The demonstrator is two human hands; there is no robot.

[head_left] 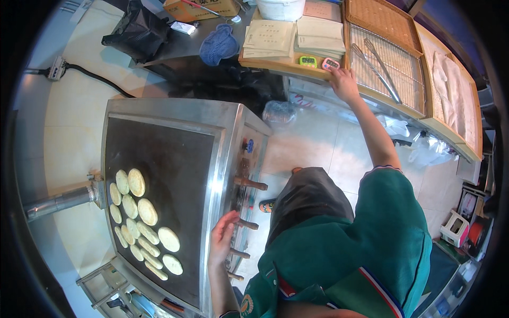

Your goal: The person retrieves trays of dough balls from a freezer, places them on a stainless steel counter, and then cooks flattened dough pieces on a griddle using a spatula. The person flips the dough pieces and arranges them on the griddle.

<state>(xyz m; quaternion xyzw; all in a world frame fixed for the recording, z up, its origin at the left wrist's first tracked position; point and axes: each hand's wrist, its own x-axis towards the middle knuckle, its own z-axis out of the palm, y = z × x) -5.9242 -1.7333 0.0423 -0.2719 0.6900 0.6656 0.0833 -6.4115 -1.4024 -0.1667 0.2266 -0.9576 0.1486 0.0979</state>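
Observation:
My right hand (344, 85) reaches out over the front rim of a wooden tray (318, 73). Its bent fingers are closed at a small pink digital timer (331, 63), touching its near side; the fingertips are partly hidden. Just left of that timer stands a green one (308, 61). By the right edge of a large flat griddle (175, 153), my left hand (222, 238) hangs with loosely bent fingers and holds nothing. Round pale flatbreads (148, 211) lie in a cluster on the left and near part of the griddle, some overlapping.
Stacked paper bags (269, 38) fill the tray beside a white bucket (281, 9). Metal tongs (377, 71) rest on a wire rack (411, 85); a cloth-lined wooden tray (473, 130) is farther right. Wooden handles (251, 183) stick out from the griddle's side. A blue cloth mitt (219, 44) lies on the counter.

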